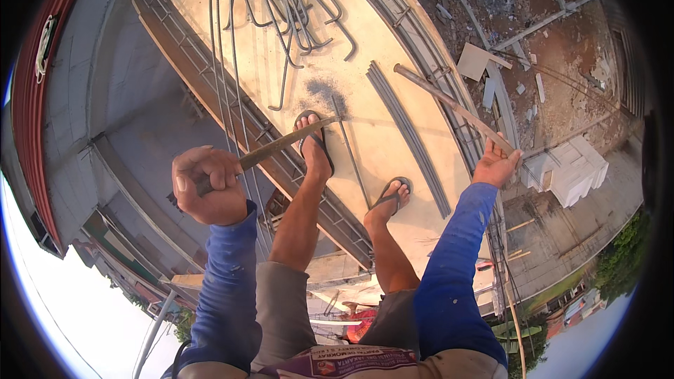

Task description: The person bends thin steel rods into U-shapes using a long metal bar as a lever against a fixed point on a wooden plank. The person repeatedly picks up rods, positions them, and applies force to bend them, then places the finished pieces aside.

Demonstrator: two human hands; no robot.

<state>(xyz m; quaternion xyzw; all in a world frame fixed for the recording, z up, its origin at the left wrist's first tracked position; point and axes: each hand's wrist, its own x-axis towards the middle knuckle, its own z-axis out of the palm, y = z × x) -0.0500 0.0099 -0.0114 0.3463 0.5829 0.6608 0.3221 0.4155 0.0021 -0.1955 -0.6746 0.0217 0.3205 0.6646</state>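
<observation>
My left hand (207,182) is closed in a fist around one end of a long, flat brown metal bar (288,140). The far tip of that bar meets a thin dark steel rod (353,161) lying between my feet. Out to the right, my right hand (497,163) has its fingers around the near end of a second long brown bar (449,102), which slants away to the upper left. A bundle of straight steel rods (411,140) lies on the pale slab between the two bars, touched by neither hand.
I stand in flip-flops on a narrow pale slab (382,109). Hooked steel rebars (288,7) are heaped at its far end. Rebar cages run along the left (246,109) and right (421,35) edges. Lower ground with debris (533,70) and a white block-like structure (567,170) lies beyond the right edge.
</observation>
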